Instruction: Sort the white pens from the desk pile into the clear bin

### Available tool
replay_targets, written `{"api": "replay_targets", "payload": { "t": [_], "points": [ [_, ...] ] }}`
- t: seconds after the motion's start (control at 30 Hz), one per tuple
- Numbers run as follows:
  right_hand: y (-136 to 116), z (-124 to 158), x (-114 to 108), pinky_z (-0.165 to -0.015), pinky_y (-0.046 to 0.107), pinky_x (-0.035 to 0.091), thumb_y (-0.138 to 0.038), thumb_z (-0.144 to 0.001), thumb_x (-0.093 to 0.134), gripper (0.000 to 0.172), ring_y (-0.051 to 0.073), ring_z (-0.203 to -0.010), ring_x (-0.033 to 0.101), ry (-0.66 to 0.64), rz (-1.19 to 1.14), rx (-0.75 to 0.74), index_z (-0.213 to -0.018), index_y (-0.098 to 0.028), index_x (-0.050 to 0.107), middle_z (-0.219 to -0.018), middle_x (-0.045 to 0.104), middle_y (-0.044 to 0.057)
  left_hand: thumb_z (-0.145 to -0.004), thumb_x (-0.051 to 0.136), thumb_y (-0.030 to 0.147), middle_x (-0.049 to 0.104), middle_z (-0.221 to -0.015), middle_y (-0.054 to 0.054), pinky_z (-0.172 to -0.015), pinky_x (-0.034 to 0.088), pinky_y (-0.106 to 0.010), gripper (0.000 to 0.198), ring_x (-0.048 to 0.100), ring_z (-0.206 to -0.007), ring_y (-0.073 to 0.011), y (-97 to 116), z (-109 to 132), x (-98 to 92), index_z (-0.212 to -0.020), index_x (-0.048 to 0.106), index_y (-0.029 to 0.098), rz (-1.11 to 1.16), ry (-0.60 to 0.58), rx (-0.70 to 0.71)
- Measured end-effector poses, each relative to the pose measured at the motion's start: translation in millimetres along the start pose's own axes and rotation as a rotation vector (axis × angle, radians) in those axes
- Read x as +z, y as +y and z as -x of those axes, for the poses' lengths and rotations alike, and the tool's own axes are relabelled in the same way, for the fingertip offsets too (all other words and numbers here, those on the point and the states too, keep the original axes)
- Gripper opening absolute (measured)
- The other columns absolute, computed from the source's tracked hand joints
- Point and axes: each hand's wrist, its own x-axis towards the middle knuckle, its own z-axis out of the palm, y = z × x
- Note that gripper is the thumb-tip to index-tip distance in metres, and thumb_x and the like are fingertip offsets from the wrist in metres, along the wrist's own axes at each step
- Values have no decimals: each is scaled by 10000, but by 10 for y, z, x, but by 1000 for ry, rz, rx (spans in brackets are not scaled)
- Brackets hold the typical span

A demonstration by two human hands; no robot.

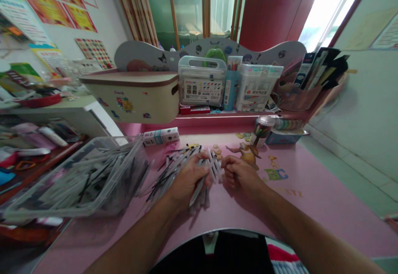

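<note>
My left hand (194, 172) is closed around a bundle of slim, pale, translucent pens (214, 166), whose ends stick out toward the right. Close beside those ends, my right hand (239, 174) has its fingers curled in a pinch. Whatever it may hold is hidden by the fingers. Under and left of my left hand lies a loose heap of similar pens (169, 174), some with dark parts. Further left, a clear plastic bin (93, 212) holds many more of them. Motion blur hides the finer details.
On the pink desk (317, 216) stand a small white box (161, 136), a can-like jar (263, 131) and a blue box (284, 137). Along the back shelf are a cream storage bin (133, 100), a marker case (202, 85), a second pen case (259, 87) and a pen holder (298, 95).
</note>
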Motion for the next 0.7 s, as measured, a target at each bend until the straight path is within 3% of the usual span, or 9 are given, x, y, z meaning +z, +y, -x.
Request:
{"api": "replay_targets", "payload": {
  "t": [0.07,0.2,0.37,0.53,0.6,0.7],
  "points": [
    [2,13,11,-347,188,121,-264,-707,649,132,47,-371,198,-7,-59,39,-743,-204,537,-506,365,-98,-763,714,374,531,-479,72,-378,212,-144,366,367,-357,-63,-17,11,11,-1033,516,225,-5,-75,-43],
    [38,48,21,-359,194,134,-461,-796,661,365,46,-382,196,-13,-32,20,-630,-192,481,-465,334,-92,-728,737,359,510,-441,55,-370,215,-153,271,366,-350,-63,-65,0,-14,-882,586,195,-24,-150,-143],
    [34,66,38,-364,184,203,-427,-774,724,417,41,-384,228,-66,5,21,-582,-194,436,-454,337,-89,-751,721,311,543,-467,28,-363,210,-141,200,346,-354,-44,-70,-7,-50,-871,642,171,63,-163,-185],
    [-20,-25,13,-318,136,115,-441,-778,707,395,19,-361,127,118,-110,140,-624,-197,438,-439,288,-120,-696,718,192,697,-764,-74,-484,427,-169,268,542,-559,-85,-15,-17,-67,-957,710,132,203,-49,-46],
    [-21,-70,-19,-309,124,112,-438,-796,680,389,17,-354,120,163,-102,167,-614,-195,436,-419,263,-126,-675,734,164,715,-863,-87,-515,466,-190,330,570,-616,-102,-12,-29,-76,-1005,717,141,138,-4,15],
    [-6,-91,-41,-304,122,122,-433,-778,695,388,14,-343,162,149,-72,154,-625,-199,426,-430,290,-122,-715,770,273,703,-858,-72,-499,474,-190,284,584,-639,-110,-26,-54,-80,-968,733,149,-8,115,78]
  ]
}}
